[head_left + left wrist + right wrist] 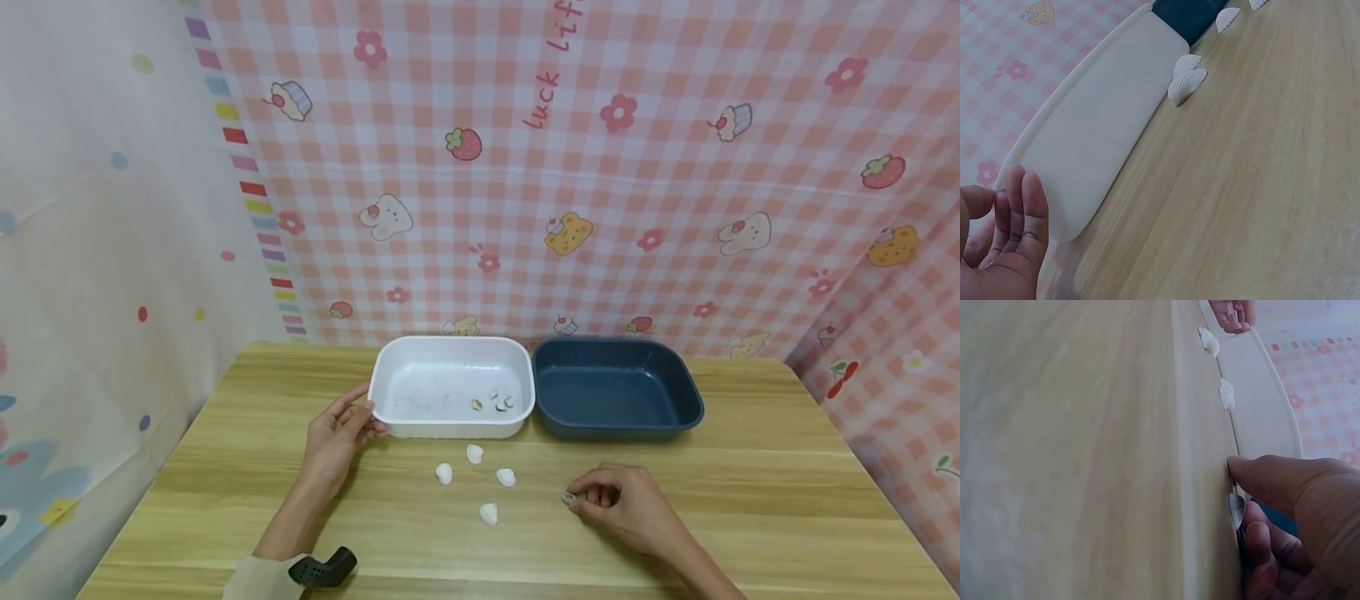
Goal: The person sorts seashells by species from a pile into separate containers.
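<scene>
White tray [457,431] gripped at its left end by the left hand [334,435]; right of four pale shells [489,514], the right hand [628,505] pinches a small shell [568,498].

Table [420,554] (streaked wood grain): white tray [450,430] beside blue tray [618,432], four white shells [506,477].
</scene>
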A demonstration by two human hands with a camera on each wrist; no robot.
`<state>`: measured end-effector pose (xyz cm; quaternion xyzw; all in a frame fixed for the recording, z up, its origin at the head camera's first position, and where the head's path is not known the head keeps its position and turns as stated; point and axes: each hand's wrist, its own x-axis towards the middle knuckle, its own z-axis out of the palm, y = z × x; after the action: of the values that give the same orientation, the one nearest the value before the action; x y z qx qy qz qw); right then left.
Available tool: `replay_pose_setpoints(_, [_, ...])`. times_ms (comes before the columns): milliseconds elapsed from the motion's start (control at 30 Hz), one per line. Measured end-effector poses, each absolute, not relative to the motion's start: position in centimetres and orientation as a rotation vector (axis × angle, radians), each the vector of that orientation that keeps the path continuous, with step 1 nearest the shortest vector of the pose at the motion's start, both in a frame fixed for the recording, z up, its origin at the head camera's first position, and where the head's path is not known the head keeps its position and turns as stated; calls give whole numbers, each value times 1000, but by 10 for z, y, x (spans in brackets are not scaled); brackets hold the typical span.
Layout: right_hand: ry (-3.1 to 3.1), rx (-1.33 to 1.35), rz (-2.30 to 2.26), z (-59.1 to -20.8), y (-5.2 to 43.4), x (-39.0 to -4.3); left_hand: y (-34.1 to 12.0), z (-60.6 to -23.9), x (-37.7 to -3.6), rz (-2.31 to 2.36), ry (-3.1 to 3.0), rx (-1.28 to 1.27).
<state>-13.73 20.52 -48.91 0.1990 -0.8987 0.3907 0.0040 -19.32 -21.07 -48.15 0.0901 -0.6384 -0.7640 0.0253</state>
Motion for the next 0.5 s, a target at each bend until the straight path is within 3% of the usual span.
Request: replay_pose_setpoints(500, [-2846, 592, 1261, -486, 204, -138, -212, -480, -191, -2354, -2009, 265])
